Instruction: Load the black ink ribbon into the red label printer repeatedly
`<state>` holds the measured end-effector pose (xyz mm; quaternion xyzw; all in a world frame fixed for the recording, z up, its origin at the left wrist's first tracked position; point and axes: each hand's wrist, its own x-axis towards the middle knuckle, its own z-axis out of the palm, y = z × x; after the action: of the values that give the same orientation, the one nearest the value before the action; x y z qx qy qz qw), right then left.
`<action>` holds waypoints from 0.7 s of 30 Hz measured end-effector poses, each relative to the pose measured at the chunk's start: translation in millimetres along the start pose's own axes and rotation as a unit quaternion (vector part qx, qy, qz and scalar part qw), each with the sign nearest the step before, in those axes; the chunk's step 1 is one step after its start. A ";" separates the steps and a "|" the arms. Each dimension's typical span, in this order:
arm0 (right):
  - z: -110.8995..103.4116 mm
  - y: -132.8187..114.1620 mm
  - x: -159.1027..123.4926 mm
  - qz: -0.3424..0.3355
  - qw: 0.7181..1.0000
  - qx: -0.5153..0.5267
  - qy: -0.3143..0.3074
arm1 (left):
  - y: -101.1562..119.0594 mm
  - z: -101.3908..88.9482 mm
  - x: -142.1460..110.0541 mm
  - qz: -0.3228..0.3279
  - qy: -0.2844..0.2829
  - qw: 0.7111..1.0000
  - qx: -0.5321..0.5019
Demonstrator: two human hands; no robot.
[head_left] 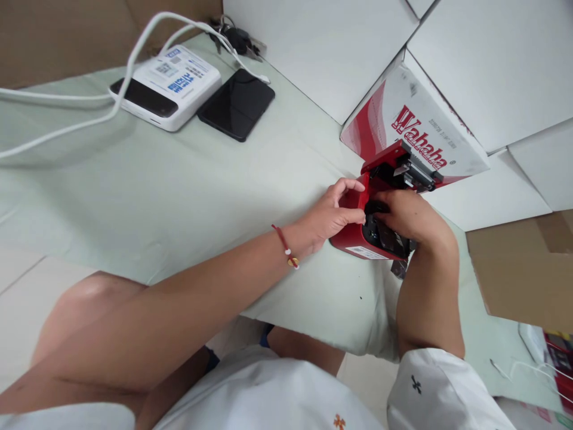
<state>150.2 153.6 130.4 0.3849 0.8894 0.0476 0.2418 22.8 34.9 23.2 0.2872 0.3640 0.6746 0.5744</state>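
A red box-shaped device (353, 242) with a raised lid (394, 156) and a dark inside stands on the table; it looks like a small label printer. My left hand (338, 212) grips its near left wall, thumb and fingers curved over the rim. My right hand (403, 215) reaches down into the opening, fingers bent together against dark parts; what they pinch is hidden. Glossy dark film (394, 239) lies in the opening beside that hand, and a strip of it hangs past the device's side.
A white-and-red Wahaha carton (376, 119) stands right behind the device, against white boxes (322, 48). To the far left lie a white power bank (192, 77), a black phone (237, 104), white cables (129, 65) and keys (239, 39). A brown carton (523, 269) is at right.
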 end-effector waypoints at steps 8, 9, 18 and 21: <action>4.9 44.9 -76.8 0.076 0.911 0.348 0.209 | 3.4 0.0 -1.3 -0.021 0.000 1.000 -0.005; 7.7 54.4 -83.6 0.106 0.887 0.379 0.240 | 3.3 -0.2 -1.3 -0.020 0.002 1.000 -0.001; 86.5 98.1 -18.5 0.214 0.892 0.357 0.174 | 1.8 -1.6 -0.2 -0.009 0.005 1.000 0.020; 102.3 87.3 -5.0 0.186 0.913 0.337 0.136 | 2.3 -2.1 -0.1 -0.010 0.005 0.999 0.030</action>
<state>258.6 200.7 66.1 0.5919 0.7892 -0.1592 -0.0386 19.8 34.4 23.9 0.2975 0.3896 0.6591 0.5703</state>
